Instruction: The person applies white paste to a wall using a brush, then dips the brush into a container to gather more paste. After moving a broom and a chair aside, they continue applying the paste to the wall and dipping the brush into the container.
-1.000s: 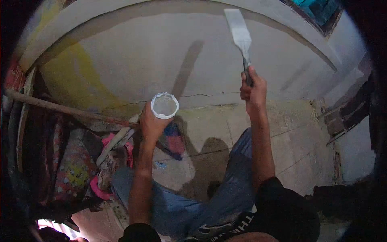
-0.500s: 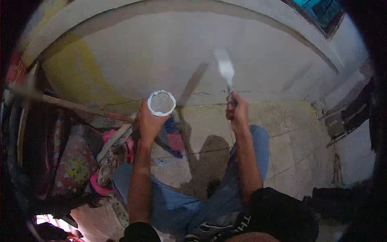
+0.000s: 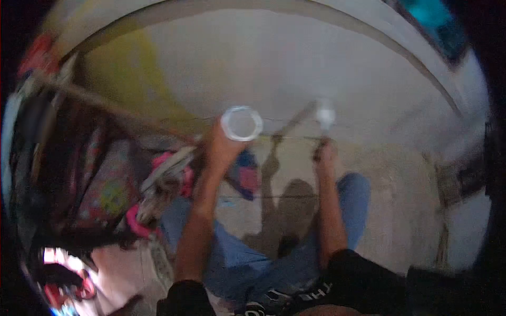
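Dim interior seen with wide-angle distortion: black corners enclose a rounded field, and the ledge (image 3: 408,38) bows into an arc. Overexposed glare (image 3: 62,257) occupies the lower left. Dark shadows fall on the floor (image 3: 392,210) and lower wall (image 3: 284,97). Blur softens the whole field, most strongly the white-headed tool (image 3: 326,115), whose head smears into a pale patch.

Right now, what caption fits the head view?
Left fingers hold a white-rimmed container, right fingers a blurred white tool before a wall.
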Tool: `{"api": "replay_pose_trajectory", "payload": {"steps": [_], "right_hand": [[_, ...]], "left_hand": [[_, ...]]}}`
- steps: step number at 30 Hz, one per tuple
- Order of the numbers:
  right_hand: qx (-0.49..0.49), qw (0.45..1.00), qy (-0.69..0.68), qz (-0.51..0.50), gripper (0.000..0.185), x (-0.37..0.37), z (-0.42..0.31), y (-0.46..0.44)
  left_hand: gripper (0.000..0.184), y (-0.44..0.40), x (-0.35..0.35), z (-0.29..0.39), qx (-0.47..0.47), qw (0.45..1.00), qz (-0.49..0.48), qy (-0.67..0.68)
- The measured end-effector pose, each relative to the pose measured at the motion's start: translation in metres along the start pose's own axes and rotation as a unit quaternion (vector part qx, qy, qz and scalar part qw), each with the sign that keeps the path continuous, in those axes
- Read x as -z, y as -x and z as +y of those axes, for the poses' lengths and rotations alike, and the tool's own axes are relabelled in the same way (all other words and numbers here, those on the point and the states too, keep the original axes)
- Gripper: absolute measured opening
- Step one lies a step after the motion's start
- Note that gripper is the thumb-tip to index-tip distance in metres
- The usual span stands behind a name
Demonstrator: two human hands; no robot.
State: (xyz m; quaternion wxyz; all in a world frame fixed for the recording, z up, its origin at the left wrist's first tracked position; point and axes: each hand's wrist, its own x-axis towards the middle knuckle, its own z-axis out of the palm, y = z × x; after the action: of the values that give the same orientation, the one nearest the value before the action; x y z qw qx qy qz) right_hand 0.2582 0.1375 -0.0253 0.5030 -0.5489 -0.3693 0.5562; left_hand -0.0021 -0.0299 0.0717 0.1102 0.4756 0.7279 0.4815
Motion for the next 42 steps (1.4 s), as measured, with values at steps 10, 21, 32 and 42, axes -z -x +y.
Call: {"api": "replay_pose_trajectory", "payload": {"steps": [10, 21, 32, 42], "right_hand": [[0.235, 0.953, -0.123, -0.145, 0.019, -0.074, -0.123, 0.0], [-0.26, 0.949, 0.02, -0.177, 0.022, -0.033, -0.018, -0.019], [0.185, 0.972, 0.054, -0.136, 0.039, -0.071, -0.128, 0.073], [-0.276, 0.94, -0.002, -0.202, 0.031, -0.046, -0.025, 0.033]], "left_hand": [[0.085, -0.021, -0.005, -0.012, 0.02, 0.997, 0.066, -0.042], [0.078, -0.028, 0.005, -0.024, 0.024, 0.999, 0.039, -0.024], [0.072, -0.001, 0.022, 0.015, -0.004, 0.996, 0.06, -0.059], [0.072, -0.013, 0.016, -0.009, 0.007, 0.998, 0.028, -0.052]]}}
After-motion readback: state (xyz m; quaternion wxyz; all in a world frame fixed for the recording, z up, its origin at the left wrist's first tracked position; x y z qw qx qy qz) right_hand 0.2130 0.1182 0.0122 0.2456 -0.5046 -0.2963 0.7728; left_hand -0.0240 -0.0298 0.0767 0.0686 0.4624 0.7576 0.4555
